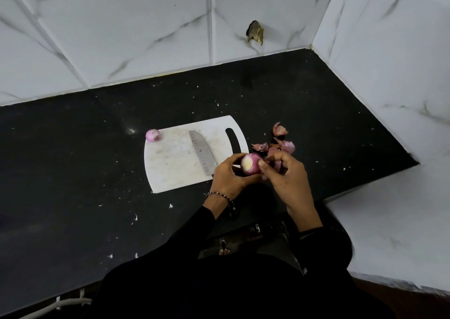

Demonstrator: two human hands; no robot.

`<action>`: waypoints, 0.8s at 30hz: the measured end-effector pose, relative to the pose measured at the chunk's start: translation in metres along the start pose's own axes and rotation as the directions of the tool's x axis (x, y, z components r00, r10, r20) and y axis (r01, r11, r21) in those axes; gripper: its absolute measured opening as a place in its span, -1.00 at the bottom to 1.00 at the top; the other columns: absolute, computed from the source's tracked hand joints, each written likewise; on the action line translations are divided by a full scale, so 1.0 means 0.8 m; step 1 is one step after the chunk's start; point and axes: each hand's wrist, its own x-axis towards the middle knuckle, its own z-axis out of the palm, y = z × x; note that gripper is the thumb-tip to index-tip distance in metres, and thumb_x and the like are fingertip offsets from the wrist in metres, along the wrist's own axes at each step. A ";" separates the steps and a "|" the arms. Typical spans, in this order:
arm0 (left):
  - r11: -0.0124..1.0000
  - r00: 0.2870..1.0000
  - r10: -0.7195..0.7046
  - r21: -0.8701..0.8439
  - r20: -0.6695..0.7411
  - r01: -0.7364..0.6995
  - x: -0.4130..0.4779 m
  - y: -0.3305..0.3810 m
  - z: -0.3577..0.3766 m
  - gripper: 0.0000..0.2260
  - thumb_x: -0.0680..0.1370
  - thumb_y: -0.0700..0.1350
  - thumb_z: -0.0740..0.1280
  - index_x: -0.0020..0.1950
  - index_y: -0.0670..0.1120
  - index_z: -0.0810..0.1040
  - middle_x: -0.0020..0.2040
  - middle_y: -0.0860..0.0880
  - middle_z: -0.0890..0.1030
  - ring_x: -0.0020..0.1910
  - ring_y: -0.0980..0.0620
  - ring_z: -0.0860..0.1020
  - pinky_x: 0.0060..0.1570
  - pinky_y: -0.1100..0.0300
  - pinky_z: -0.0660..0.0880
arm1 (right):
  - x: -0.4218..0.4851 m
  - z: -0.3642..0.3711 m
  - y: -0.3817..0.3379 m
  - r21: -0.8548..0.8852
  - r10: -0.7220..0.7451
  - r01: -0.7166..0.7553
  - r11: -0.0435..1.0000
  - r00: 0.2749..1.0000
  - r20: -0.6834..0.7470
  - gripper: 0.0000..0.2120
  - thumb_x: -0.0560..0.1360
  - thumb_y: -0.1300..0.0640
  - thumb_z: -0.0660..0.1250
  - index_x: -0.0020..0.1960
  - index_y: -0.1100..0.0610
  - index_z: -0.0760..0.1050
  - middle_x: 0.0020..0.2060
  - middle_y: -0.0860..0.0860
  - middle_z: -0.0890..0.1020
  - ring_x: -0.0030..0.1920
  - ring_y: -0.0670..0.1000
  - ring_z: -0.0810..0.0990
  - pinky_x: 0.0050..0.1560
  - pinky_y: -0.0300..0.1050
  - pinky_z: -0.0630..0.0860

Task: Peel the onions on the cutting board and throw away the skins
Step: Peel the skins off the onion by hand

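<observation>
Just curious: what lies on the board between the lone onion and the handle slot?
A knife, blade flat on the cutting board, in the head view.

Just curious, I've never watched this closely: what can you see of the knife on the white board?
The grey steel kitchen knife has a broad blade with a row of small marks along it. It lies flat and diagonal on the white plastic cutting board, tip pointing away from the person. Its near end and handle are hidden behind the left hand.

A kitchen: black counter (pixel 73 148), tiled wall (pixel 146 38), cutting board (pixel 170 167).
</observation>
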 end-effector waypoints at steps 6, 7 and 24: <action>0.998 0.999 -0.042 0.045 -0.034 0.044 0.000 -0.001 -0.003 -0.41 0.22 0.14 0.62 0.16 0.01 0.55 -0.01 0.08 0.61 -0.14 0.17 0.59 -0.16 0.35 0.53 | -0.007 0.000 -0.001 0.294 0.070 -0.075 0.953 0.997 0.027 -0.91 0.50 0.15 0.46 -0.01 0.02 0.63 -0.06 0.07 0.70 0.01 0.08 0.70 0.11 0.09 0.64; 0.997 0.998 -0.056 0.046 -0.036 0.057 0.000 -0.002 -0.003 -0.39 0.21 0.15 0.61 0.18 -0.01 0.55 -0.01 0.07 0.61 -0.15 0.18 0.59 -0.18 0.38 0.52 | -0.008 -0.001 -0.002 0.336 0.096 -0.101 0.936 0.995 0.033 -0.89 0.49 0.15 0.46 0.02 0.05 0.63 -0.03 0.08 0.70 0.04 0.10 0.69 0.12 0.09 0.63; 0.939 0.993 -0.093 -0.326 0.073 0.112 -0.006 0.004 -0.004 -0.41 0.24 -0.15 0.65 0.21 -0.04 0.51 0.13 0.01 0.59 0.00 0.06 0.66 0.06 0.17 0.59 | -0.006 -0.002 -0.003 0.425 0.148 -0.115 0.898 0.988 -0.046 -0.86 0.58 0.13 0.37 0.11 0.04 0.65 0.04 0.00 0.70 0.05 -0.06 0.69 0.00 -0.19 0.63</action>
